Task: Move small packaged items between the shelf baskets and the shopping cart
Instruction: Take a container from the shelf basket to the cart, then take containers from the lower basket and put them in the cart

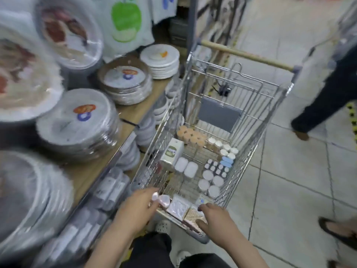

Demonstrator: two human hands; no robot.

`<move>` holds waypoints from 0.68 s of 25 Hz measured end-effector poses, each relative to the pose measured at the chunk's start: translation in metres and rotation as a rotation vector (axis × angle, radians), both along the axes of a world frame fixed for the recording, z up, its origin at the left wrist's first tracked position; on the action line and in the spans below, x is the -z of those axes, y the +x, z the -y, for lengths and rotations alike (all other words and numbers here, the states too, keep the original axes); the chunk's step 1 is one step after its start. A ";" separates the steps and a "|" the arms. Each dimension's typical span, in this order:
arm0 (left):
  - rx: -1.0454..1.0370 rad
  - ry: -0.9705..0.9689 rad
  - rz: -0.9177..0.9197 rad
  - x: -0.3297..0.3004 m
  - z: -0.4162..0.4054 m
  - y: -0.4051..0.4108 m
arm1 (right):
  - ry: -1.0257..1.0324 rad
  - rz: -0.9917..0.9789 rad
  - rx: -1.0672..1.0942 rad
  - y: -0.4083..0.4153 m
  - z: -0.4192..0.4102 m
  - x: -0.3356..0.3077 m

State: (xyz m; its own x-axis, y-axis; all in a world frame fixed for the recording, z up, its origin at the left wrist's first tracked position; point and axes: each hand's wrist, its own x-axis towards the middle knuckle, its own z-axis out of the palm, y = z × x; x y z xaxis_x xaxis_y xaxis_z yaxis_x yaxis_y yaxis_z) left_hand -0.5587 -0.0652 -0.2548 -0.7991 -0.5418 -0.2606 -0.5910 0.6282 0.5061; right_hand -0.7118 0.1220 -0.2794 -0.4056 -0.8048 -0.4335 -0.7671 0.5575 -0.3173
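Shopping cart: partly loaded; rows of small packs beyond both sets of fingers. Flat packets: at near end, between the hands. Right hand: fingers curled onto a flat packet. Left hand: fingers pinching a small pink packet. Transfer under way; remaining count indeterminable

One shopping cart stands in the aisle. At its near end lie four round white lids; two white rectangular tubs and one green-labelled box sit by its left side. Two hands reach in.
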 end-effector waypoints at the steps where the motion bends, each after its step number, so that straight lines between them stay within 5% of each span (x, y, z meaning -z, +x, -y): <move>1: -0.095 0.013 -0.011 -0.007 -0.011 0.023 | -0.021 0.005 -0.040 0.004 -0.003 -0.006; 11: -0.925 0.027 -0.087 -0.040 -0.159 0.263 | -0.135 0.187 -0.525 0.103 0.000 -0.050; 17: -1.271 -0.097 -0.229 -0.069 -0.255 0.379 | -0.217 0.231 -0.911 0.258 0.009 -0.089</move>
State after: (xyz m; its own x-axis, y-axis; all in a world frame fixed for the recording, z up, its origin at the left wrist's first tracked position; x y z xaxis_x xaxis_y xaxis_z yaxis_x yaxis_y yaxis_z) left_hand -0.1799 0.1902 -0.1858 0.2660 -0.9583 -0.1042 -0.7035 -0.2669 0.6587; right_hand -0.4540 0.1126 -0.1904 0.4908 -0.8407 -0.2288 -0.7821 -0.3093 -0.5410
